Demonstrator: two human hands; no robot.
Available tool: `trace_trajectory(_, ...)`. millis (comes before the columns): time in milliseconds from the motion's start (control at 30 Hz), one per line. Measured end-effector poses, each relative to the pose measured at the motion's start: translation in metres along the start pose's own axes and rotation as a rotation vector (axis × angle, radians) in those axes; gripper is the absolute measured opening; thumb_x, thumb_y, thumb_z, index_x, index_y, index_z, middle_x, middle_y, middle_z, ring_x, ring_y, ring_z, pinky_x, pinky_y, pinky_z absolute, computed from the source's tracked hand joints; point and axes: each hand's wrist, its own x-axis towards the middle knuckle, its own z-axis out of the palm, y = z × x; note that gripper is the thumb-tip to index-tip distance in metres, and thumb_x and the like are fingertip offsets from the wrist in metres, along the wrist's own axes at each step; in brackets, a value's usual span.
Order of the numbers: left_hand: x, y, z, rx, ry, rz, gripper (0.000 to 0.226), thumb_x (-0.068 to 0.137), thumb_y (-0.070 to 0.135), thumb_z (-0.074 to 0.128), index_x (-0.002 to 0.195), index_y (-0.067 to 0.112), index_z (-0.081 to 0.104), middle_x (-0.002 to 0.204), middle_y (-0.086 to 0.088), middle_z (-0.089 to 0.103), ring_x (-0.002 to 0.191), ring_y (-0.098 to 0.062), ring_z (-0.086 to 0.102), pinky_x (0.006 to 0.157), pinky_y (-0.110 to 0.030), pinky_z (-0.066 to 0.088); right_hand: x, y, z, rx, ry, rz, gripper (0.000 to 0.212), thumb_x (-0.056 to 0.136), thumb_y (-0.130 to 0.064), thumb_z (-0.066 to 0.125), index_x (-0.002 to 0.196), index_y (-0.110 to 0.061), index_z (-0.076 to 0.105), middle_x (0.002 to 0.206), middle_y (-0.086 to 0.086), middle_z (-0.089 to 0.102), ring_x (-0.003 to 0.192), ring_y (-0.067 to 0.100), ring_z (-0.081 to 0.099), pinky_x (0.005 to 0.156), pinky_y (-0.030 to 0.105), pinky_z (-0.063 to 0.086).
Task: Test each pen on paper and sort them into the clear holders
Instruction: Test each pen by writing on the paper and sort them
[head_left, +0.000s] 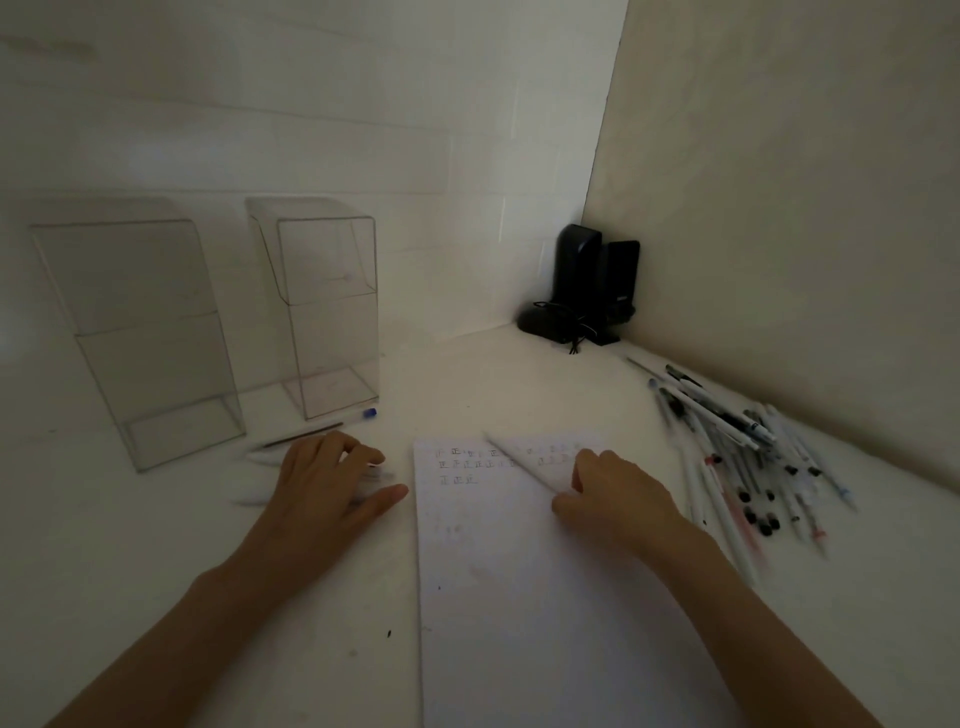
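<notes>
A white sheet of paper (519, 571) with rows of small written marks near its top lies in front of me. My right hand (618, 499) grips a white pen (519, 460) whose tip points up and left over the marks. My left hand (327, 483) rests on several white pens (254, 501) lying on the table left of the paper. Two clear holders stand at the back left: one (140, 338) at far left and one (322, 306) beside it; both look empty. A heap of pens (748, 457) lies on the right.
A thin dark refill (304, 440) and a blue-capped pen (363, 414) lie in front of the holders. Black speakers (597, 280) and a dark mouse (540, 322) with a cable sit in the back corner. A wall panel runs along the right side.
</notes>
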Motion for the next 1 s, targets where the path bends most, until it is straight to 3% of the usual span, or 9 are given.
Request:
trace_trajectory(67,0.001,0.001,0.000,0.000,-0.008,-0.002,0.080,0.080,0.077,0.016,0.098,0.017,0.065,0.093,0.001,0.056,0.095,-0.022,0.049,0.084,-0.019,0.021,0.000,0.000,0.006,0.124,0.130,-0.033,0.015,0.090,-0.030,0.050,0.088,-0.016,0.043,0.081,-0.002,0.048,0.069,0.014,0.045,0.053,0.023,0.032)
trace_trajectory(200,0.000,-0.001,-0.001,-0.020,-0.032,-0.021,0.082,0.079,0.078,0.014,0.100,0.018,0.065,0.095,0.002,0.054,0.097,-0.023,0.049,0.086,-0.021,0.023,-0.005,-0.007,0.001,0.652,0.450,-0.169,0.009,0.088,-0.019,0.062,0.087,-0.018,0.054,0.065,-0.007,0.053,0.055,0.004,0.046,0.052,0.011,0.039)
trace_trajectory(333,0.000,-0.002,0.000,-0.013,-0.047,-0.014,0.081,0.080,0.077,0.014,0.100,0.017,0.065,0.094,0.003,0.054,0.097,-0.022,0.051,0.088,-0.028,0.030,-0.011,-0.014,0.000,0.744,0.834,-0.378,0.010,0.090,-0.021,0.059,0.094,-0.027,0.052,0.093,-0.007,0.056,0.086,0.002,0.053,0.077,0.009,0.040)
trace_trajectory(433,0.000,-0.002,0.000,-0.030,-0.063,-0.018,0.083,0.079,0.078,0.013,0.101,0.018,0.065,0.095,0.004,0.054,0.099,-0.021,0.050,0.088,-0.029,0.030,-0.012,-0.017,0.004,0.767,0.760,-0.532,0.019,0.100,-0.034,0.036,0.108,-0.027,0.053,0.106,-0.010,0.057,0.100,0.003,0.054,0.089,0.013,0.039)
trace_trajectory(567,0.000,0.001,-0.001,-0.047,-0.067,-0.013,0.082,0.079,0.078,0.013,0.102,0.017,0.065,0.095,0.004,0.054,0.098,-0.021,0.049,0.088,-0.032,0.033,-0.010,-0.020,0.014,0.377,0.595,-0.714,0.041,0.099,-0.046,0.020,0.115,-0.027,0.053,0.083,-0.009,0.047,0.079,0.007,0.041,0.077,0.023,0.032)
trace_trajectory(700,-0.001,0.002,-0.001,-0.029,-0.069,0.007,0.080,0.082,0.075,0.014,0.100,0.017,0.066,0.093,0.004,0.053,0.097,-0.022,0.050,0.087,-0.033,0.034,-0.009,-0.026,0.024,0.189,0.603,-0.743,0.037,0.095,-0.043,0.038,0.099,-0.018,0.065,0.080,-0.007,0.065,0.074,0.011,0.053,0.073,0.027,0.029)
trace_trajectory(833,-0.002,0.007,-0.004,-0.056,-0.087,0.000,0.078,0.083,0.074,0.014,0.101,0.018,0.064,0.095,0.006,0.052,0.099,-0.021,0.048,0.089,-0.029,0.032,-0.007,-0.030,0.028,0.138,0.649,-0.801,0.029,0.089,-0.038,0.048,0.088,-0.014,0.064,0.075,-0.006,0.066,0.069,0.011,0.055,0.073,0.023,0.031)
trace_trajectory(900,-0.003,0.015,-0.008,-0.061,-0.081,0.036,0.074,0.085,0.071,0.016,0.103,0.018,0.064,0.098,0.004,0.053,0.100,-0.019,0.047,0.089,-0.025,0.028,-0.007,-0.029,0.026,0.202,0.606,-0.810,0.038,0.086,-0.047,0.051,0.097,-0.013,0.064,0.084,-0.003,0.066,0.075,0.006,0.050,0.075,0.015,0.028)
trace_trajectory(1000,-0.007,0.033,-0.013,-0.083,-0.114,0.143,0.062,0.088,0.065,0.024,0.109,0.021,0.061,0.112,0.001,0.056,0.107,-0.011,0.042,0.098,-0.029,0.029,-0.009,-0.026,0.018,0.384,0.620,-0.797,0.037,0.089,-0.034,0.050,0.116,-0.009,0.057,0.097,0.002,0.064,0.076,0.004,0.047,0.075,0.006,0.036)
